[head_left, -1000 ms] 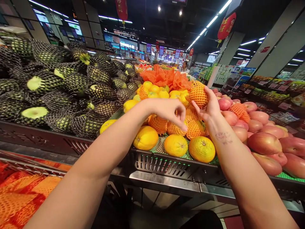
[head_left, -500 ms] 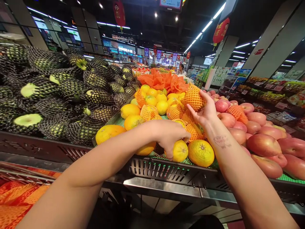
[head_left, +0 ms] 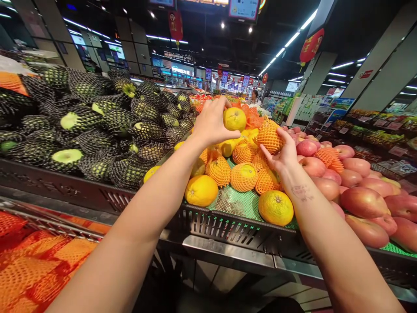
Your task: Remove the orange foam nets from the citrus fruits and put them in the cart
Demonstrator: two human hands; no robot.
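My left hand (head_left: 211,121) is raised over the fruit bin and grips a bare yellow orange (head_left: 235,119). Just to its right, my right hand (head_left: 282,155) holds up an orange wrapped in orange foam netting (head_left: 269,136). Below both hands lie more netted oranges (head_left: 243,176) and bare ones (head_left: 201,190) (head_left: 276,208) on a green mat (head_left: 237,203) in the black crate (head_left: 224,226).
Green fruit in black netting (head_left: 97,130) fills the bin at left. Red apples (head_left: 363,201) fill the bin at right. A heap of loose orange netting (head_left: 35,269) lies at lower left. Shop aisles and a distant person (head_left: 253,96) are behind.
My left hand reached down to the front row, took a bare orange and lifted it up beside the netted orange. My right hand stayed almost still.
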